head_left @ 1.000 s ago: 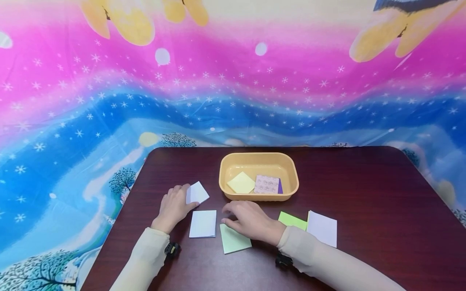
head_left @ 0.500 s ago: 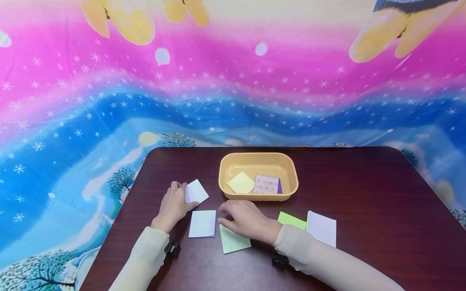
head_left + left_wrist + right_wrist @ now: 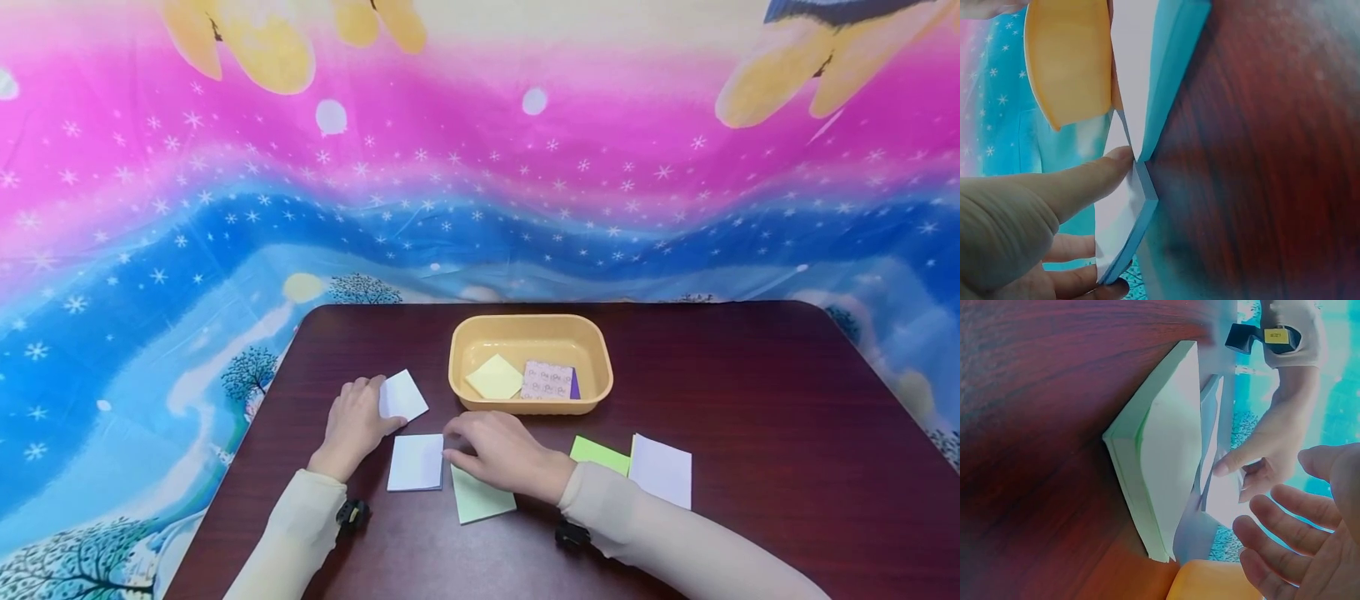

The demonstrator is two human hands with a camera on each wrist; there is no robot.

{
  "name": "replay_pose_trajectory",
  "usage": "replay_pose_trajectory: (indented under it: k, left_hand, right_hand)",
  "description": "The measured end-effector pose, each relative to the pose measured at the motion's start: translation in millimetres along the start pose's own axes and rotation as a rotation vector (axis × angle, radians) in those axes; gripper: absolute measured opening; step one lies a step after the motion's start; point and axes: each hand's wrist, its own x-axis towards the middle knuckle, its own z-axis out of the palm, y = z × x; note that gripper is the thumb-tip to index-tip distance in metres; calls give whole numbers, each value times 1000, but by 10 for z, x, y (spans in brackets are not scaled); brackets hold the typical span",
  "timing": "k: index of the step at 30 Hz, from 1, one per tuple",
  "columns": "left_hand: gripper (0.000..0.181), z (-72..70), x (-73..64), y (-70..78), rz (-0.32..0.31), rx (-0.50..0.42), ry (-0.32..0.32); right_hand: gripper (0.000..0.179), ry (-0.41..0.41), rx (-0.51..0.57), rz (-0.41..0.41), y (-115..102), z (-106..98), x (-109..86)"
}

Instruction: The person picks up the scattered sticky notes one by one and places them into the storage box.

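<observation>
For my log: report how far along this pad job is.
Seemingly done: yellow pad, patterned pad and purple piece lie in the tray. In hand: the left hand grips the farther white pad; the right hand, empty, hovers near the pale green pad. Apparently remaining: that pad, nearer white pad, bright green pad and lavender pad, outside the tray.

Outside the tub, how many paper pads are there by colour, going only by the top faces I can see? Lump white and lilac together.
Green pads: 2
White or lilac pads: 3
Total: 5
</observation>
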Motion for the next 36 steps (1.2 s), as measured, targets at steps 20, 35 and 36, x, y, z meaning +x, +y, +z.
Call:
replay_pose_trajectory:
  k: [20, 35, 36]
  left_hand:
    - [23, -98, -19, -42, 44, -102, 155]
    - [19, -281, -51, 35, 53, -158, 137]
    - [19, -290, -51, 36, 53, -159, 138]
  right_hand:
    - [26, 46, -43, -32, -6, -10, 29]
    - [26, 59, -61, -48, -78, -54, 83]
    - [26, 62, -65, -50, -82, -57, 87]
